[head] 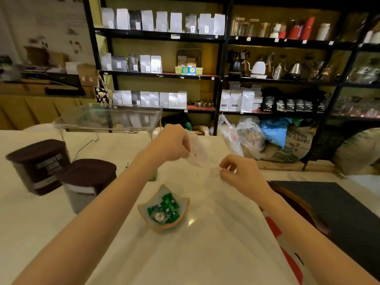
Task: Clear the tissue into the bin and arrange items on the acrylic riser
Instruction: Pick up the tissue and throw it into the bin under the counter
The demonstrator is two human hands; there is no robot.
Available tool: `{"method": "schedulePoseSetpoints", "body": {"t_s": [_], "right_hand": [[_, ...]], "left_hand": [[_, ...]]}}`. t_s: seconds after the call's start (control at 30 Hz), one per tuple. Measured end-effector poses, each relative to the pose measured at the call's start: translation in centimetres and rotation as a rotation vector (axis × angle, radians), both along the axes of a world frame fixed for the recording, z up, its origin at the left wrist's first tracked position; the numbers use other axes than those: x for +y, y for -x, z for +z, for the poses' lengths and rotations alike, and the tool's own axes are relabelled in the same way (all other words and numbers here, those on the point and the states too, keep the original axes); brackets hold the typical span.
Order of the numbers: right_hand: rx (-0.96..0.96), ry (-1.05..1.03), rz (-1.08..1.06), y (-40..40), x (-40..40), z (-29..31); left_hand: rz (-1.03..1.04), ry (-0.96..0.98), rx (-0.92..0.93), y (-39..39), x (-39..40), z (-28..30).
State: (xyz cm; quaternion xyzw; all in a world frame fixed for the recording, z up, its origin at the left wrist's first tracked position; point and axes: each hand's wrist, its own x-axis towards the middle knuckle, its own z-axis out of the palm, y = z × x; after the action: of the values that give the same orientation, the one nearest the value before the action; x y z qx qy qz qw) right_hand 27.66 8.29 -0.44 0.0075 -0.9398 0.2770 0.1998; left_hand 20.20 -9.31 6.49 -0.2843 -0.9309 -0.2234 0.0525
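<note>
My left hand point(174, 144) and my right hand point(240, 173) both pinch the top edge of a thin white plastic bag point(222, 212), holding it above the white table point(30, 233). The bag hangs down toward me and shows red print at its lower right. No tissue can be told apart from the bag. A clear acrylic riser point(107, 118) stands at the table's far edge, left of my hands, with nothing on top. A small orange-rimmed dish point(183, 204) of green-wrapped candies sits just below my hands.
Two brown-lidded canisters point(39, 165) point(88, 182) stand on the left of the table. A dark mat point(339, 206) and a wooden chair back point(298, 204) lie on the right. Black shelves point(222, 58) of coffee bags and kettles fill the back, with sacks point(287, 145) on the floor.
</note>
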Motion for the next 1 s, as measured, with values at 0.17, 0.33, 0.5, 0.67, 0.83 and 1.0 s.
{"method": "schedulePoseSetpoints", "body": {"t_s": [0.17,0.33,0.5,0.67,0.83,1.0], "right_hand": [[0.042,0.053,-0.036,-7.1,-4.8,-0.6],[0.055,0.155,-0.094,-14.0,-10.7,-2.2],[-0.043,0.271,-0.030,-19.2,-16.3,-4.6],[-0.196,0.370,0.049,-22.0,-19.3,-10.4],[-0.384,0.464,-0.043,-23.0,-20.5,-20.0],[-0.545,0.503,-0.183,-23.1,-20.8,-32.1]], "left_hand": [[-0.102,0.029,-0.044,-8.4,-6.6,-0.8],[-0.191,0.081,-0.131,-16.7,-13.2,-3.0],[-0.215,0.105,-0.246,-21.8,-17.4,-8.0],[-0.188,0.113,-0.477,-23.9,-19.7,-16.1],[-0.130,0.129,-0.641,-23.8,-20.5,-25.9],[-0.023,0.124,-0.759,-24.4,-20.8,-38.2]]}}
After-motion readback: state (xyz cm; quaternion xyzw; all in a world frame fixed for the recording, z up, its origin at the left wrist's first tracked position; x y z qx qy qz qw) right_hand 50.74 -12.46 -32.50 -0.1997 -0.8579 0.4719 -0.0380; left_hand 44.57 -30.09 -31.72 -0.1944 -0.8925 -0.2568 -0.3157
